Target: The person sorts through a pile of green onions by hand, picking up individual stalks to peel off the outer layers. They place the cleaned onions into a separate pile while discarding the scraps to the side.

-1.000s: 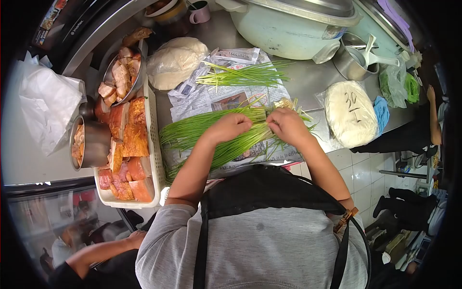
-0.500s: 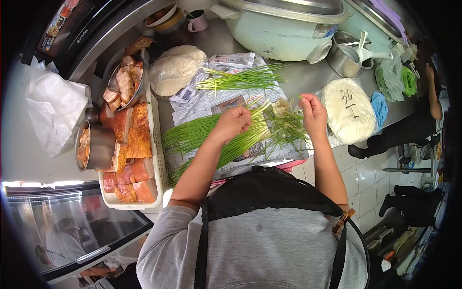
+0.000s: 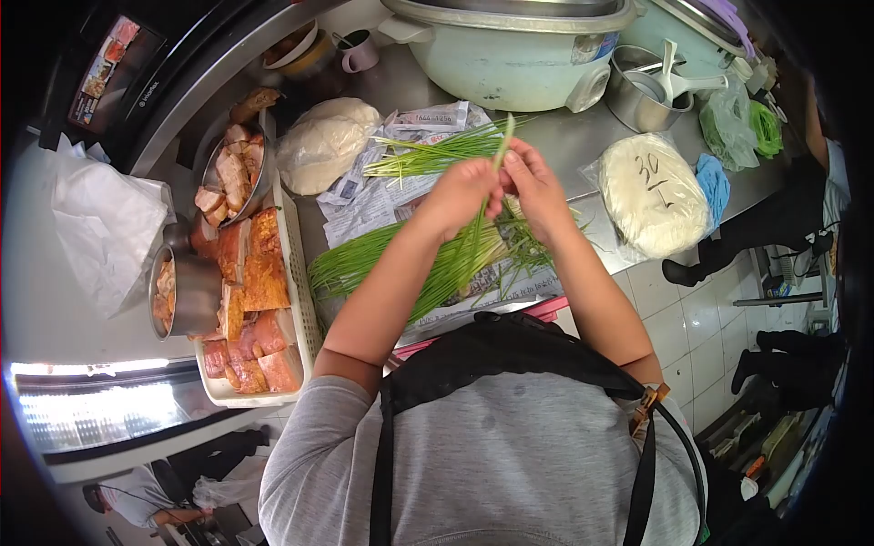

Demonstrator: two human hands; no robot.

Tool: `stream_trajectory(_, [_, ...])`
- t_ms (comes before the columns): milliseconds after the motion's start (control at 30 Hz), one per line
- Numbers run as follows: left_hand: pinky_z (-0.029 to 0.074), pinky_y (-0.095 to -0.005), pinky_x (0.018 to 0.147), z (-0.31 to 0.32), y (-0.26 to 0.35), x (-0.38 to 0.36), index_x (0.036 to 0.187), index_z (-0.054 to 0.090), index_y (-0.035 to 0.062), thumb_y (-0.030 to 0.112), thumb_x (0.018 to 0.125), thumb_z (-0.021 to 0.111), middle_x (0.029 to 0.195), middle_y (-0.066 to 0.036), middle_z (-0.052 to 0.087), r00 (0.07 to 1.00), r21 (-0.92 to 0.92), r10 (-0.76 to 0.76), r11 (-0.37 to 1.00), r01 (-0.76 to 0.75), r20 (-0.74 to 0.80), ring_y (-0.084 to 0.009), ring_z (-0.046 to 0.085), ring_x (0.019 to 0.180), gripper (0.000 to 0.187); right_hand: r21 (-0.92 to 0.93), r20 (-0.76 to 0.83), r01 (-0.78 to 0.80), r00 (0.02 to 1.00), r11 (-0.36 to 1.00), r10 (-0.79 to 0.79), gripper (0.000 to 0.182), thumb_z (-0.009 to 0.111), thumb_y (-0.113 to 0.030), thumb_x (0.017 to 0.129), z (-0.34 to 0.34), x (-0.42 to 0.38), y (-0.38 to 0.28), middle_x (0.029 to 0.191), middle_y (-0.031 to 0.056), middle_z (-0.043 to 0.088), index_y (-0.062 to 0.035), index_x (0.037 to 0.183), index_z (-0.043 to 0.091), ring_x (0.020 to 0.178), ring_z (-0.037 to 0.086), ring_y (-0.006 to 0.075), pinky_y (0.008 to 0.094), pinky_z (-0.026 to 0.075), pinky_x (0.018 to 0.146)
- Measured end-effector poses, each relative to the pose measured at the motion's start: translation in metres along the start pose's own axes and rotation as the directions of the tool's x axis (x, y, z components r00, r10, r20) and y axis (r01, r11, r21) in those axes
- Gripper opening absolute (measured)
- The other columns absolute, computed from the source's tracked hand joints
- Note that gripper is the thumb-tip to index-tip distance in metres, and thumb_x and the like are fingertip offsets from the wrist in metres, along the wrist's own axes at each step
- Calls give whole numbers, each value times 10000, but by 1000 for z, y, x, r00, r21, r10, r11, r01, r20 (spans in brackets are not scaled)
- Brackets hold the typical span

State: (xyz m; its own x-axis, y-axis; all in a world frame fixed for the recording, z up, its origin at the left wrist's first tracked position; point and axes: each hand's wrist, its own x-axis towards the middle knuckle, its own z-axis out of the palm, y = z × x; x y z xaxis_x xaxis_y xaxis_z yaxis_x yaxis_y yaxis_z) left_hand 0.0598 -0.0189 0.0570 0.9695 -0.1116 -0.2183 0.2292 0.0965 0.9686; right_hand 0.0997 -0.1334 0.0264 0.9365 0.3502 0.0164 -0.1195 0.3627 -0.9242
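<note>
My left hand [image 3: 462, 194] and my right hand [image 3: 534, 185] are raised together above the counter, both pinching one green chive stalk [image 3: 480, 217] that hangs down between them. Under them a large bunch of chives [image 3: 382, 259] lies on sheets of newspaper [image 3: 382, 196]. A smaller pile of cleaned chives [image 3: 428, 156] lies farther back on the paper.
A white tray of roast pork [image 3: 250, 291] sits at the left beside metal bowls of meat [image 3: 232, 173]. Bagged dough [image 3: 323, 141] and a bag marked "30" [image 3: 651, 191] flank the paper. A big pale-green cooker [image 3: 510, 50] stands behind. Another person [image 3: 815, 173] stands at right.
My right hand came back from the right to meet my left hand, and both rose off the bunch with a single chive stalk held between them.
</note>
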Motion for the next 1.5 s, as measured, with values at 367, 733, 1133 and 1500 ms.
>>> stream_trajectory(367, [388, -240, 528, -90, 29, 4, 896, 485, 48, 149, 822, 428, 744, -40, 488, 871, -378, 192, 843, -382, -452, -129, 469, 623, 138, -216, 147, -384, 896, 898, 419, 210, 412, -227, 829, -41, -26, 11, 579, -23, 401, -40, 848, 505, 478, 353, 60, 185, 299, 447])
stream_trajectory(733, [453, -266, 574, -85, 2, 27, 895, 466, 16, 116, 828, 420, 734, -59, 482, 832, -511, 202, 707, -489, -516, -142, 473, 624, 129, -95, 42, -331, 941, 939, 336, 165, 463, -186, 804, -56, -16, -5, 609, -22, 438, -40, 867, 508, 496, 365, 46, 159, 318, 467])
stream_trajectory(1133, [436, -378, 737, -111, -66, 35, 1046, 422, -9, 209, 798, 458, 950, -153, 480, 799, -318, -190, 948, -2, -571, -286, 490, 839, 332, -851, 400, 360, 916, 383, 28, 98, 518, -144, 698, -24, -38, 40, 729, 107, 559, -73, 735, 575, 689, 541, 271, 354, 433, 614])
stream_trajectory(1500, [439, -343, 636, -68, -96, 8, 716, 554, 48, 257, 641, 606, 766, -114, 574, 878, 824, 187, 474, 312, -440, -232, 555, 698, 228, -842, 302, 202, 945, 500, 127, 133, 510, -169, 720, -23, -33, 36, 719, 98, 562, -77, 791, 575, 658, 546, 238, 322, 430, 585])
